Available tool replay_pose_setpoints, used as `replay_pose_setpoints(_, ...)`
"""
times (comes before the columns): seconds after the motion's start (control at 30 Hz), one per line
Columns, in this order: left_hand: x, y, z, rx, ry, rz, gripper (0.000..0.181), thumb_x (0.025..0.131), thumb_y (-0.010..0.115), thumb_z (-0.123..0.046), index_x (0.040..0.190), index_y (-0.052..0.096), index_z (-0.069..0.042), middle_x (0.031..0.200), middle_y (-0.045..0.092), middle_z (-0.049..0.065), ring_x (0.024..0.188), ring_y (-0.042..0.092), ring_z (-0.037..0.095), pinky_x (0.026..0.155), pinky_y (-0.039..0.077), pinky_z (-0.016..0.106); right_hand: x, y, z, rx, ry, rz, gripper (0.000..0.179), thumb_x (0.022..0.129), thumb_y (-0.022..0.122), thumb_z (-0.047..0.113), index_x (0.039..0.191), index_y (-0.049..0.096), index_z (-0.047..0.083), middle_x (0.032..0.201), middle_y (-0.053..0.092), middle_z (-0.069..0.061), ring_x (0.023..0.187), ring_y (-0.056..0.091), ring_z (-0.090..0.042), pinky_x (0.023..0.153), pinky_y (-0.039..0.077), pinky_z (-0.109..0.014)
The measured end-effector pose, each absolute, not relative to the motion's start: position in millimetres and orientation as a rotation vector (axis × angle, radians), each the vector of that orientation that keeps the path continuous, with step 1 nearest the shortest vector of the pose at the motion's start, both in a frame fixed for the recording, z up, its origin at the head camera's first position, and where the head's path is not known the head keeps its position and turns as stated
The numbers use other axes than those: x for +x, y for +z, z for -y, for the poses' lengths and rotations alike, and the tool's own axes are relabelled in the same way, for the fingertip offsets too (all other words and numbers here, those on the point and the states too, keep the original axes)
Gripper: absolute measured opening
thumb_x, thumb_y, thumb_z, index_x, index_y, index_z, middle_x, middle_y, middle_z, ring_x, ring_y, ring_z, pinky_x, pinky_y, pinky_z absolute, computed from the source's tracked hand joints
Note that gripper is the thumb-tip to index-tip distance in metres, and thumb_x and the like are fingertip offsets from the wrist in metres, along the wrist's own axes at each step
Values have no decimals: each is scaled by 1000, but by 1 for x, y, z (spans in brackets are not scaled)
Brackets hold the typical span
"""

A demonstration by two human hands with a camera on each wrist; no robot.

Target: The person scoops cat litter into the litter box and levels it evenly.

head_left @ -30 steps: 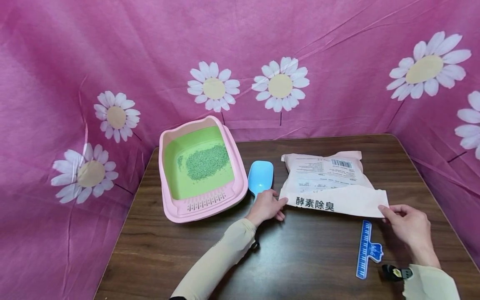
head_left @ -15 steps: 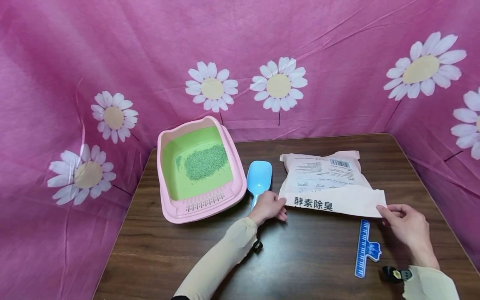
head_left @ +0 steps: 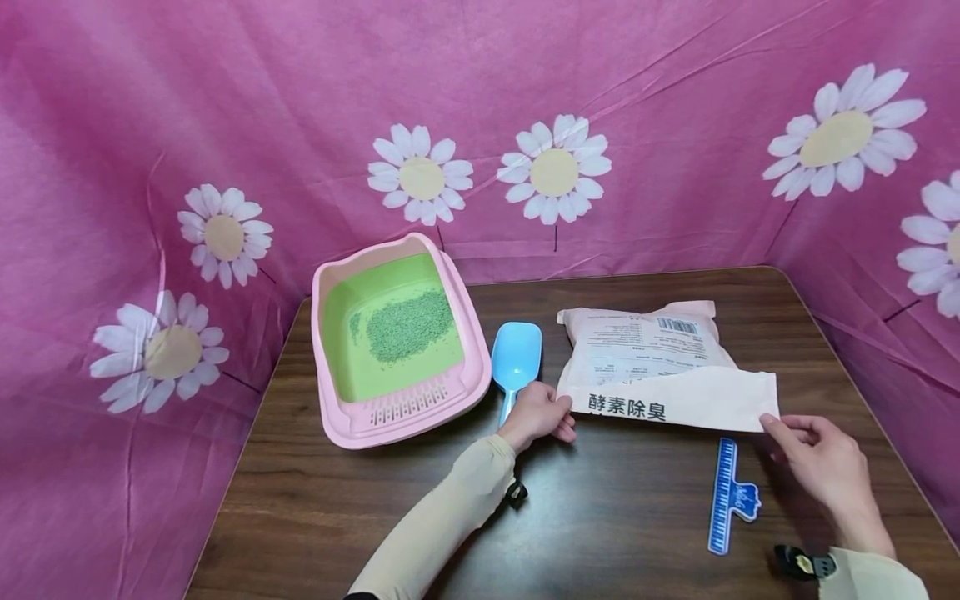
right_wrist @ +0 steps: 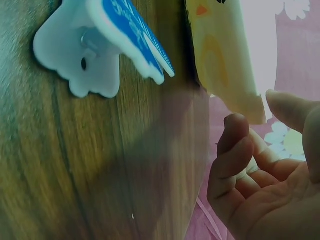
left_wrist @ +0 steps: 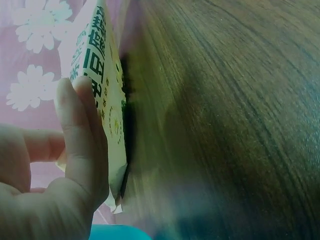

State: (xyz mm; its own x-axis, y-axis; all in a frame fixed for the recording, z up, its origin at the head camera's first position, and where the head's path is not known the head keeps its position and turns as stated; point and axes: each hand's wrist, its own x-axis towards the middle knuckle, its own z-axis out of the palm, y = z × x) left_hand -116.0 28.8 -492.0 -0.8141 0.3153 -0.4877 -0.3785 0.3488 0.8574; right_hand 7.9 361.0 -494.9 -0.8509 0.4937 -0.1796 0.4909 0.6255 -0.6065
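A pale pink cat litter bag [head_left: 645,346] lies on the right side of the table, its lettered top edge folded over toward the person. My left hand [head_left: 536,412] pinches the left corner of that fold. In the left wrist view, the fingers [left_wrist: 82,135] lie along the bag's printed side [left_wrist: 107,95]. My right hand [head_left: 825,458] is at the right corner, its thumb against or just off the edge. The right wrist view shows the thumb and half-curled fingers [right_wrist: 232,150] spread apart around the bag's corner [right_wrist: 255,107]. A blue sealing clip [head_left: 727,496] lies near the right hand.
Left of the bag, a blue scoop [head_left: 517,354] lies with its handle partly behind the left hand. Farther left stands a pink-and-green litter box [head_left: 480,367] holding green granules [head_left: 408,325]. A pink flowered cloth [head_left: 480,75] hangs behind the brown wooden table [head_left: 300,517].
The bag's right corner has lifted and shifted slightly right. My right hand has moved a little right, its grip on the corner loosening. My left hand stays at its corner.
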Motion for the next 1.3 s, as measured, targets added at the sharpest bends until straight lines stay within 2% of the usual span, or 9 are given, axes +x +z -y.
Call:
replay_pose_setpoints(0.2, -116, -494, -28, -64, 1503, -2016, 18, 93, 51, -6, 77, 57, -2, 66, 67, 11, 45, 62, 10, 62, 62, 37, 16, -494, -364, -758, 978, 2874, 58, 94, 54, 49, 114, 61, -4, 64, 65, 6, 55, 46, 7, 51, 32, -22)
replay_pose_setpoints(0.33, -116, -494, -28, -52, 1501, -2011, 17, 93, 51, -6, 82, 59, 3, 65, 67, 9, 45, 62, 10, 58, 61, 34, 22, -496, -366, -640, 892, 2927, 48, 93, 58, 46, 100, 67, 0, 65, 63, 3, 57, 43, 6, 56, 33, -25)
replay_pose_setpoints(0.47, -117, -494, -27, -46, 1486, -2017, 20, 94, 51, -7, 91, 60, 10, 64, 67, 8, 46, 62, 10, 58, 61, 34, 26, -501, -366, -550, 898, 3033, 43, 93, 58, 46, 91, 68, 4, 65, 63, 2, 58, 45, 2, 57, 35, -26)
replay_pose_setpoints(0.7, -117, -492, -27, -57, 1472, -2018, 22, 94, 51, -8, 95, 61, 11, 62, 64, 5, 46, 62, 10, 59, 61, 34, 25, -504, -356, -562, 1063, 3336, 50, 93, 56, 52, 91, 66, 2, 68, 60, 3, 62, 53, -11, 55, 36, -24)
replay_pose_setpoints(0.83, -117, -492, -28, -58, 1476, -2015, 20, 94, 51, -8, 91, 61, 9, 63, 65, 7, 45, 62, 10, 58, 61, 33, 26, -509, -354, -591, 1123, 3363, 49, 91, 59, 51, 89, 67, 2, 65, 58, 3, 61, 53, -13, 53, 36, -24)
replay_pose_setpoints(1.03, -116, -492, -28, -49, 1467, -2027, 19, 94, 52, -8, 87, 62, 7, 72, 70, 16, 45, 61, 9, 56, 61, 32, 26, -516, -355, -593, 1198, 3367, 45, 89, 62, 48, 83, 66, 4, 65, 58, 3, 61, 54, -13, 51, 40, -23)
replay_pose_setpoints(1.3, -116, -492, -27, -58, 1476, -2020, 19, 94, 52, -8, 89, 61, 8, 64, 66, 8, 44, 60, 9, 55, 60, 31, 25, -517, -350, -586, 1247, 3370, 42, 88, 64, 48, 79, 62, 7, 63, 55, 3, 59, 51, -13, 50, 38, -23)
